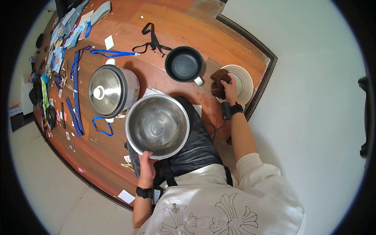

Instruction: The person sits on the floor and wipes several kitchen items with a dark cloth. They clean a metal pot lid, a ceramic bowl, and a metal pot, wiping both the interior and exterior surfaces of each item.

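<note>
My left hand [146,164] grips the near rim of a stainless steel bowl [141,126], tilted up over my lap, its inner wall marked with reddish smears. At the right, my right hand [230,88] pinches a crumpled brown cloth [218,80] at the left edge of a round cream container [247,80]. The cloth overlaps the container's rim. Between the two hands and farther off stands a small black pan [183,64] with a white handle. Left of the bowl is a rice cooker [129,85] with its metal lid [107,101] on.
A dark-trimmed wall [305,117] rises close on the right. Blue lanyards [77,79] and a black strap [153,38] lie on the wooden floor [164,23]. Papers, cards and a coiled black cable [51,117] are scattered at the left. A thin cable runs beside my leg.
</note>
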{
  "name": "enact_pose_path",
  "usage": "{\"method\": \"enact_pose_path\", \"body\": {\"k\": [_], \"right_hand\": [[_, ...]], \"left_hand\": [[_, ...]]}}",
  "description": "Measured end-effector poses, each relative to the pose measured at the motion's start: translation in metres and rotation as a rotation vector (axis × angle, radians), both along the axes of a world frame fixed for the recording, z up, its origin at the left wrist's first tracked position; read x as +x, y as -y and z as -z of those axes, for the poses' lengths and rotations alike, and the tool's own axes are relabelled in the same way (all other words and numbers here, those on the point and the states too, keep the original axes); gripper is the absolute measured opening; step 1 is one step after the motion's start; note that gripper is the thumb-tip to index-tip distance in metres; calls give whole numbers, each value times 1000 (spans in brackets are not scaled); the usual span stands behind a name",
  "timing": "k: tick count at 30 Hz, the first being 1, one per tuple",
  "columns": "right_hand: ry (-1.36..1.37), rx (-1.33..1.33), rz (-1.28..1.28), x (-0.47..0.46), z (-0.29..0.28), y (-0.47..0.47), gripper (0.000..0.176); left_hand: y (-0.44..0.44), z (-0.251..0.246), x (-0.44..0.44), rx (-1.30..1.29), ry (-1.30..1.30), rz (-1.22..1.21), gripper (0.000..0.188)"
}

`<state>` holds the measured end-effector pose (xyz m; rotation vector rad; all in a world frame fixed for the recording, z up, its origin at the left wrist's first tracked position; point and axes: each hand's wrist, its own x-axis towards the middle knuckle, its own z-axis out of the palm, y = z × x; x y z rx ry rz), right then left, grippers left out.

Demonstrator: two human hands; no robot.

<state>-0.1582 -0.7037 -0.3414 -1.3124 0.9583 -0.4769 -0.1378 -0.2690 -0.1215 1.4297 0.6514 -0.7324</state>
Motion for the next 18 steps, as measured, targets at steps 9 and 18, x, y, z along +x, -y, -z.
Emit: {"method": "enact_pose_path", "body": {"k": [9,18], "right_hand": [[-481,-238,57,-46,44,24,44],[-830,-382,-162,-33,18,26,50]], "left_hand": [[-11,12,13,-54,-84,-42,43],[-28,15,7,-3,-82,-82,36]]}}
